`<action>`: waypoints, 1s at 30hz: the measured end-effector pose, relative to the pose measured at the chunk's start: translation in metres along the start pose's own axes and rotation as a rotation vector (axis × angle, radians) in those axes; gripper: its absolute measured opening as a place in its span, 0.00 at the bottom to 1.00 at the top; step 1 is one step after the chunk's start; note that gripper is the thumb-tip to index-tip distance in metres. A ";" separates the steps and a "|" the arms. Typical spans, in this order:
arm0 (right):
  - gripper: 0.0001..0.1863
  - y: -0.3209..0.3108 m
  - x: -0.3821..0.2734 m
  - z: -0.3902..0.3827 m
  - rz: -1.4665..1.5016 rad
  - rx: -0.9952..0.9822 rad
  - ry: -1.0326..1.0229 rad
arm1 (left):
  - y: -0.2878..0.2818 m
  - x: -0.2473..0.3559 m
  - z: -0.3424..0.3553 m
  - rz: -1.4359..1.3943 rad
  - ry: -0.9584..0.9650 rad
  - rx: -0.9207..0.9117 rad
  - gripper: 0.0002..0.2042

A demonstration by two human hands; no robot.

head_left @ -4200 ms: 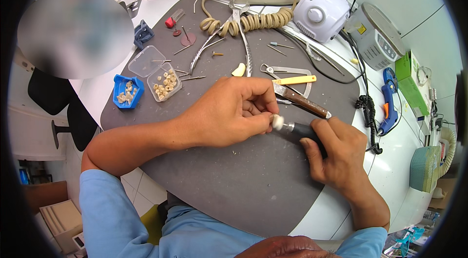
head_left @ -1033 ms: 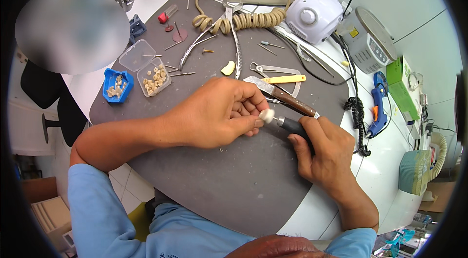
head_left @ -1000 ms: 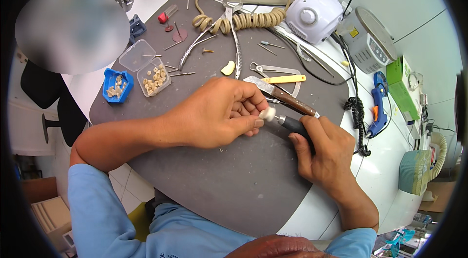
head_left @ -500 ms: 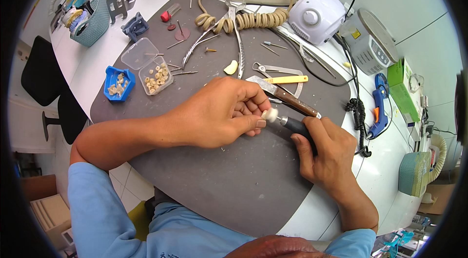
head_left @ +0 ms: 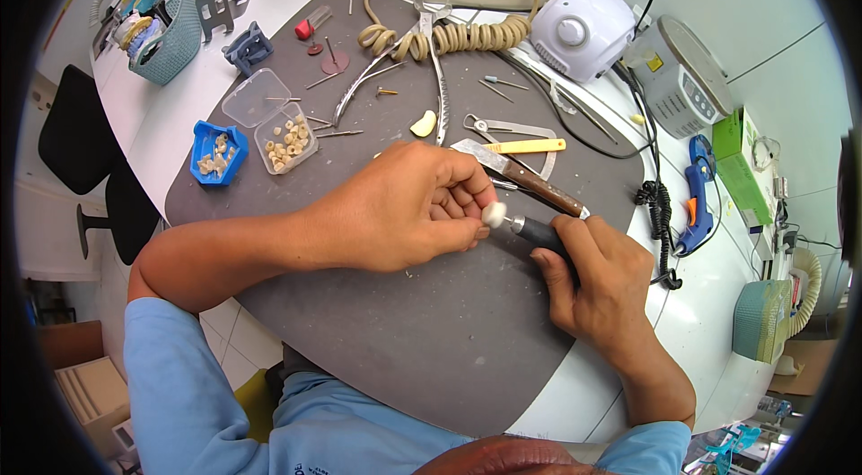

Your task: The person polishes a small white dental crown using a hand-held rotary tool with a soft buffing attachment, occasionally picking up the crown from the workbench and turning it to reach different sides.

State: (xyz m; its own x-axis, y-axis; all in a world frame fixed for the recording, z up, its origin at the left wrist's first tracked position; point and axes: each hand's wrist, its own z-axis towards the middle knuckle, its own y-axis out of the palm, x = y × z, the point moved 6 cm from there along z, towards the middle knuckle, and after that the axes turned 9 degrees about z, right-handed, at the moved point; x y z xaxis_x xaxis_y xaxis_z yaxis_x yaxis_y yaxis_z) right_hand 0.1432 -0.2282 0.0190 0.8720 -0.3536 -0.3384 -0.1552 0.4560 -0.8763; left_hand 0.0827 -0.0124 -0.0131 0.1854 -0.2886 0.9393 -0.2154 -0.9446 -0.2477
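Note:
My right hand (head_left: 594, 282) is wrapped round a dark rotary handpiece (head_left: 540, 237). A metal shank at its tip carries a small white polishing wheel (head_left: 494, 214). Against that wheel, the thumb and fingers of my left hand (head_left: 422, 210) are pinched together. What they hold is hidden behind the fingertips and wheel. Just beyond the handpiece lie a knife with a brown wooden handle (head_left: 548, 189) and a yellow-handled tool (head_left: 528, 146). A pale yellow curved piece (head_left: 424, 124) rests past my left hand.
Small cream tooth-like pieces fill part of a clear lidded box (head_left: 266, 145) and a blue tray (head_left: 195, 152). Long metal pliers (head_left: 443, 84) and a coiled beige hose (head_left: 489, 37) lie farther back. A white control unit (head_left: 584, 32) and a blue glue gun (head_left: 698, 192) stand to the right.
The handpiece and its wheel have shifted slightly left, closer against my left fingertips. A cream bit that showed between fingertips and wheel is now covered. My left hand stays almost still.

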 end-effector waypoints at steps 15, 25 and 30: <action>0.15 0.001 0.000 -0.001 -0.008 0.009 0.009 | 0.001 -0.002 0.001 0.044 0.015 0.010 0.09; 0.16 0.001 0.001 -0.001 0.003 0.014 -0.015 | 0.001 0.001 0.000 0.047 -0.012 -0.011 0.09; 0.14 0.001 0.003 -0.001 0.046 0.045 0.030 | 0.001 0.000 0.000 0.036 -0.005 -0.002 0.09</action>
State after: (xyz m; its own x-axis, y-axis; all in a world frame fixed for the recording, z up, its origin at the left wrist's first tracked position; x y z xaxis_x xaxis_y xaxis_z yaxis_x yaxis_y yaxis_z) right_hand 0.1449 -0.2292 0.0170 0.8499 -0.3558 -0.3886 -0.1727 0.5086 -0.8435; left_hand 0.0826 -0.0132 -0.0132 0.1825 -0.3231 0.9286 -0.2237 -0.9333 -0.2808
